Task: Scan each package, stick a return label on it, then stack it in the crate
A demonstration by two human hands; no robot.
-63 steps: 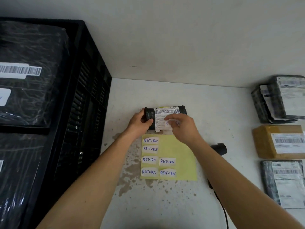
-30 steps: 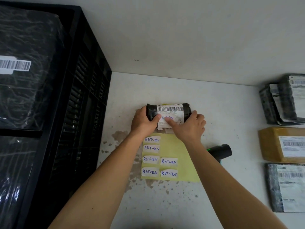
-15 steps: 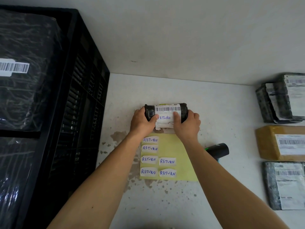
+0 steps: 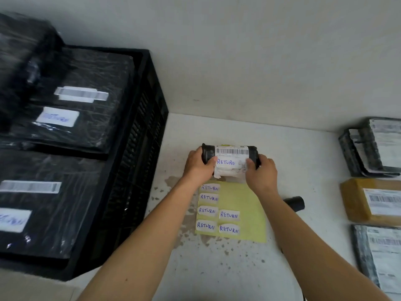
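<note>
head view: both forearms reach forward over the white surface [image 4: 217,268]; the left hand [image 4: 196,164] grips the left end of the small black rolled package [image 4: 208,152], fingers curled round it and thumb laid on its front; the right hand [image 4: 261,172] grips the right end the same way, thumb pressed on the edge of the white shipping label; a return label [image 4: 226,162] sits stuck on the package front, just under the barcode; the package is held just beyond the far edge of the yellow sticker sheet [image 4: 249,205], which carries six more return stickers; the black scanner [image 4: 295,203] lies right of the sheet; the black crate [image 4: 138,161] stands at left with labelled packages inside; more packages lie at far right; compared with half a second ago, the hands' grip is unchanged, the view has swung left and shows more of the crate's inside.
</note>
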